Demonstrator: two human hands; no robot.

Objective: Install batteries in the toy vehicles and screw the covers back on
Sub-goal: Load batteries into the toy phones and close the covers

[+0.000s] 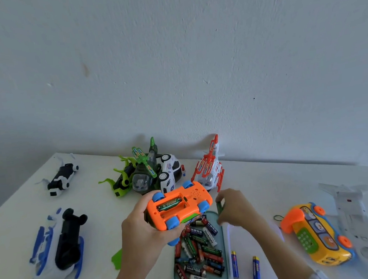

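The left hand holds the orange car belly-up above the near middle of the worktop, its grip wrapped round the body. The battery bay is open with no cover on it. 1 green cell sits in the far slot, and the near slot looks empty, so by my reckoning this car is half loaded. The right hand has a narrow grip, pinching a second green battery just beside the car's right end, above the far edge of the tray. That cell, then the cover and its screw, are left to do. I cannot spot a screwdriver or the car's cover.

Other toys lie about: helicopters near the far edge and a blue one by the left edge. Whether any of them is done I cannot tell.

The car is glossy moulded plastic, boxy with rounded corners, with blue wheels and a dotted speaker grille. The tray is a shallow translucent teal rectangle, heaped with slim, foil-wrapped cylinders in red, green, black and white. 2 blue batteries lie loose on the matt white worktop to the tray's right.
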